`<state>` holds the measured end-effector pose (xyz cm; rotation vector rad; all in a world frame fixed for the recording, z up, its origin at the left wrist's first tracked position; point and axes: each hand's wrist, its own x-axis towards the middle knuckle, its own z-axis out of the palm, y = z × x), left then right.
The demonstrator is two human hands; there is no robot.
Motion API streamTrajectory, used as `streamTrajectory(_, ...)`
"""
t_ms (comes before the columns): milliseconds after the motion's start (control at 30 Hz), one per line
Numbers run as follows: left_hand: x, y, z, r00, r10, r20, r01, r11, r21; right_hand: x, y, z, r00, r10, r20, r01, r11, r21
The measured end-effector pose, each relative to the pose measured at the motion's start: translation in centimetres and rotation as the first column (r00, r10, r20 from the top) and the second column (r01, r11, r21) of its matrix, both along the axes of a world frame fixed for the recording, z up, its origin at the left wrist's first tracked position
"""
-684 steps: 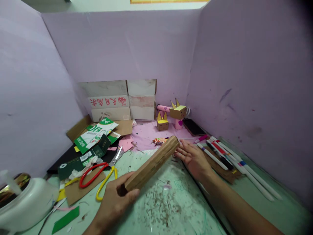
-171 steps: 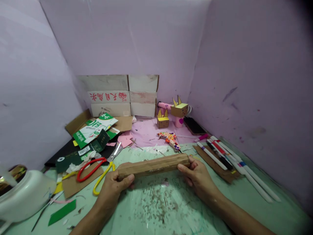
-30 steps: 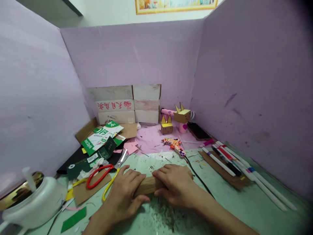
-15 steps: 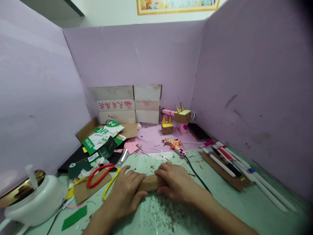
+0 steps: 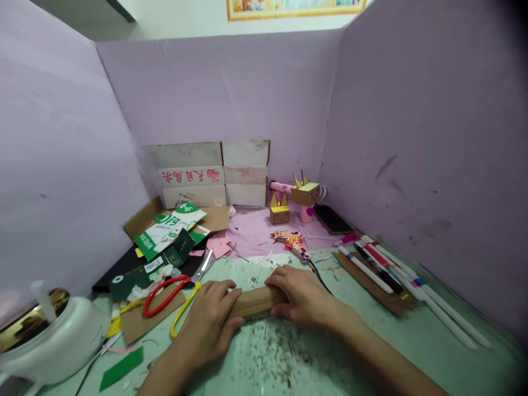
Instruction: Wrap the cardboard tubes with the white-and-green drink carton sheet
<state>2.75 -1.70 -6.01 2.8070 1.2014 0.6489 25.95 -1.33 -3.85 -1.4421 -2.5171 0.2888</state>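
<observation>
A brown piece of cardboard (image 5: 258, 302), long and narrow with fine lines along it, lies low over the green tabletop in front of me. My left hand (image 5: 214, 313) is closed on its left end, fingers over the top and thumb on the near side. At the other end, my right hand (image 5: 299, 297) grips it the same way. Both ends are hidden under my fingers. Brown crumbs (image 5: 276, 352) are scattered on the table just below the piece. Close to my left hand lie scissors (image 5: 181, 291) with one red and one yellow handle loop.
Cut cartons (image 5: 169, 231) and paper scraps pile up at left, near a white pot-like container (image 5: 61, 341). Behind my hands are a patterned glue gun (image 5: 292, 245) with a black cord, small cardboard animal figures (image 5: 279, 214) and a phone (image 5: 333, 220). Markers (image 5: 383, 264) lie at right.
My hands have moved slightly apart, baring more of the cardboard between them. Its right end now sits a little higher. The whole view has shifted slightly.
</observation>
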Motion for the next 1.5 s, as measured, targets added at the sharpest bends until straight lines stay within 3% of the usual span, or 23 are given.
streamTrajectory(133, -0.07, 0.12, -0.19, 1.000, 0.012, 0.017, -0.012, 0.999, -0.034, 0.38, 0.42, -0.16, 1.000, -0.021, -0.003, 0.021, 1.000, -0.007)
streamTrajectory(633, 0.49, 0.15, -0.56, 0.998, -0.001, -0.056, 0.004, 0.998, 0.061, 0.02, 0.14, 0.02, 0.999, -0.012, 0.050, 0.010, 1.000, 0.028)
streamTrajectory(1500, 0.48, 0.16, -0.34, 0.997, -0.029, -0.069, 0.031, 0.999, 0.029, 0.06, 0.43, -0.33, 0.998, -0.024, 0.057, 0.024, 1.000, 0.009)
